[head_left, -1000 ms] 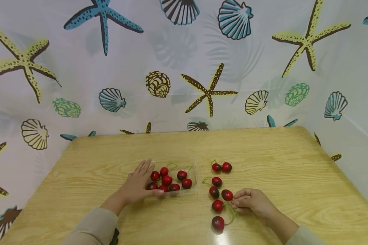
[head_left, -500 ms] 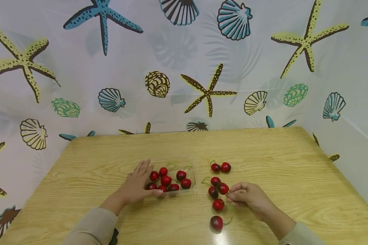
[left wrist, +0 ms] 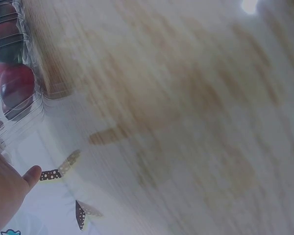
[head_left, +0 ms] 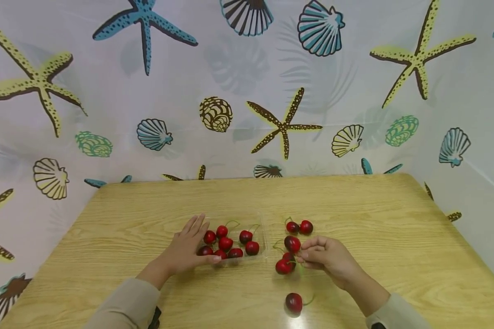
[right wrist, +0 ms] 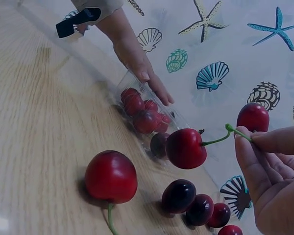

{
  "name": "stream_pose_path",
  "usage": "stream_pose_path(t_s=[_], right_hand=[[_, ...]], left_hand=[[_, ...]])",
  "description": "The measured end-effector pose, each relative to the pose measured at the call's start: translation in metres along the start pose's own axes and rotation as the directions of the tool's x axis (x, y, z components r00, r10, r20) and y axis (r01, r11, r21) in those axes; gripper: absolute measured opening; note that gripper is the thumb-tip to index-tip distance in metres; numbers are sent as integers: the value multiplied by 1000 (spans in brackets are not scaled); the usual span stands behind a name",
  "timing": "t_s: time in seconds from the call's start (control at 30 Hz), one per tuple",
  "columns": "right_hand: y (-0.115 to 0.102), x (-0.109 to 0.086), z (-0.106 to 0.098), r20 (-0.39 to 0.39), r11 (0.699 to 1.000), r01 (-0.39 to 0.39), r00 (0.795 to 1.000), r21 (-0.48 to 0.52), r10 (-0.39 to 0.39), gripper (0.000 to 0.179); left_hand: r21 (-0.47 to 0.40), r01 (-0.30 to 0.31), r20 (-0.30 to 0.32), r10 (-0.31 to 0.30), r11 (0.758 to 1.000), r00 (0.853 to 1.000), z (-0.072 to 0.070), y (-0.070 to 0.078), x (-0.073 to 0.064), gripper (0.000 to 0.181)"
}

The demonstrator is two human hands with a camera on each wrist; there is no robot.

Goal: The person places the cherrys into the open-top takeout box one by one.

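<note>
My right hand (head_left: 331, 258) pinches a green stem (right wrist: 240, 133) between thumb and fingertips. A pair of red cherries hangs from that stem: one cherry (right wrist: 186, 148) dangles to its left in the right wrist view, and the other cherry (right wrist: 253, 117) shows behind the fingertips. In the head view the pair overlaps darker cherries lying on the table. My left hand (head_left: 185, 246) rests with spread, straight fingers along the left side of a clear plastic box (head_left: 265, 233). Several cherries (head_left: 225, 243) lie inside the box, some with stems. The left wrist view catches only the thumb (left wrist: 32, 176).
A single stemmed cherry (head_left: 294, 303) lies nearest the front of the wooden table (head_left: 354, 201). Further back, right of the box, two cherries (head_left: 306, 227) sit side by side. A fabric backdrop (head_left: 230, 59) with starfish and shells stands behind the table.
My right hand has moved left and away from me, lifting the joined cherries off the table and carrying them over the others towards the box. The left hand stays in place.
</note>
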State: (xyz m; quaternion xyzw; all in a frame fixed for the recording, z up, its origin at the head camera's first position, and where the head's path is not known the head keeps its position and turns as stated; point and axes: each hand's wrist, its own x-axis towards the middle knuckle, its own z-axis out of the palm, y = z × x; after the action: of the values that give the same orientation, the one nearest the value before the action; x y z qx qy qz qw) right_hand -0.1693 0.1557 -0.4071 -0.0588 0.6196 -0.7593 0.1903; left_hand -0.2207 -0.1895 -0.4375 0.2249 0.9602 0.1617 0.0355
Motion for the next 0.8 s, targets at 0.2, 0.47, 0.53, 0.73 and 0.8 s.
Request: stream_pose_path(t_s=[0.2, 0.47, 0.53, 0.73, 0.8], right_hand=[[-9, 6, 6, 10, 999, 33, 999, -5, -33, 6], [-18, 16, 15, 21, 998, 58, 998, 2, -58, 6], [-20, 18, 17, 23, 998, 62, 998, 7, -63, 7], [-26, 25, 24, 21, 997, 77, 997, 13, -77, 7], [-27, 28, 27, 20, 997, 80, 997, 20, -80, 7]], left_hand=[[6, -3, -6, 3, 1000, 1000, 2, -1, 0, 96], [4, 4, -4, -4, 1000, 1000, 3, 0, -1, 96], [0, 6, -1, -6, 1000, 1000, 3, 0, -1, 96], [0, 9, 0, -9, 1000, 1000, 2, 0, -1, 96], [4, 7, -3, -7, 1000, 1000, 2, -1, -1, 96]])
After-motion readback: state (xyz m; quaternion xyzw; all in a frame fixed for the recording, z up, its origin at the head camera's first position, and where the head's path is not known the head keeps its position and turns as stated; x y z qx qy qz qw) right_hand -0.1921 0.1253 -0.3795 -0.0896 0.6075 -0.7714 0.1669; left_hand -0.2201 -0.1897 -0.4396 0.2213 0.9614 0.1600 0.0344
